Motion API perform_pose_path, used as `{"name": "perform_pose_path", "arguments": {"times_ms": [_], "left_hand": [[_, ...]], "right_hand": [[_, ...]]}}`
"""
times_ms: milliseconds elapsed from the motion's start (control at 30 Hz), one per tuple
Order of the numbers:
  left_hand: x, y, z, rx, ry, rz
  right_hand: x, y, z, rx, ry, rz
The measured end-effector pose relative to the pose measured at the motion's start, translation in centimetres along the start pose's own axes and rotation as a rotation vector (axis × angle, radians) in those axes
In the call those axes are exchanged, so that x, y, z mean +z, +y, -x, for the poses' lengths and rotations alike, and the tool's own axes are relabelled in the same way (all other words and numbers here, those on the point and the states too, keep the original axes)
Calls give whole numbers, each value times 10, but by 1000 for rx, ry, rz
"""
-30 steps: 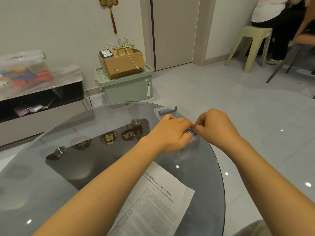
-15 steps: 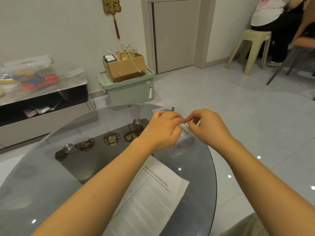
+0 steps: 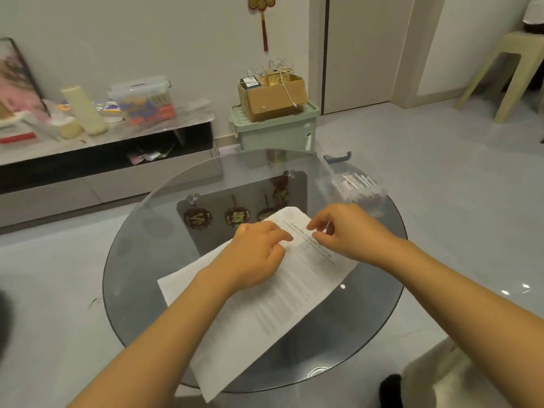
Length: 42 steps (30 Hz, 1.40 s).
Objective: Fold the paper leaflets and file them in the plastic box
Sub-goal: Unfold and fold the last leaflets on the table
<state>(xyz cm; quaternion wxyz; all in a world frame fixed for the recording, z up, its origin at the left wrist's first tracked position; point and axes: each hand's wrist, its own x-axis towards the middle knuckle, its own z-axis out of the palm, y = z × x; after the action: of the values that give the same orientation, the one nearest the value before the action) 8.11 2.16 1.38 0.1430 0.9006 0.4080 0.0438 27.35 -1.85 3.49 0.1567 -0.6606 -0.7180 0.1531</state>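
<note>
Two bare hands meet over the far end of a white printed paper leaflet lying flat and unfolded on a round grey glass table. The left hand lies palm down on the sheet with its fingers loosely curled and the forefinger stretched out towards the right hand; whether it presses the paper or merely rests there cannot be told. The right hand hovers at the leaflet's far right part, thumb and forefinger brought close together just above or at the heading line, but the blur hides whether they have actually pinched the paper. From the point where the two hands meet, the sheet runs back towards the person, and its near corner overhangs the table's edge. Beyond the right hand, near it on the far right of the table, stands a clear plastic box with a grey-blue handle, holding a row of small white folded leaflets standing on edge. Well beyond both hands, on the floor against the wall, a brown cardboard carton sits on a pale green lidded storage bin.
</note>
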Motion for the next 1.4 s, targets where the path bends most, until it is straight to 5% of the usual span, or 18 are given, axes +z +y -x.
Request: {"name": "perform_pose_path", "arguments": {"times_ms": [333,500,667,867,1400], "left_hand": [[3,-26,49,-115,-200,-82],[11,-25,48,-220,-165,-276],[18,-28,53,-292,-137,-338],[16,-23,82,-233,-171,4],[15,-18,106,-120,-385,77]], "right_hand": [[26,0,8,-71,-296,160],[32,-4,7,-197,-261,173],[35,-15,14,-292,-391,151],[29,-9,26,-260,-562,158],[46,-9,32,-288,-334,25]]}}
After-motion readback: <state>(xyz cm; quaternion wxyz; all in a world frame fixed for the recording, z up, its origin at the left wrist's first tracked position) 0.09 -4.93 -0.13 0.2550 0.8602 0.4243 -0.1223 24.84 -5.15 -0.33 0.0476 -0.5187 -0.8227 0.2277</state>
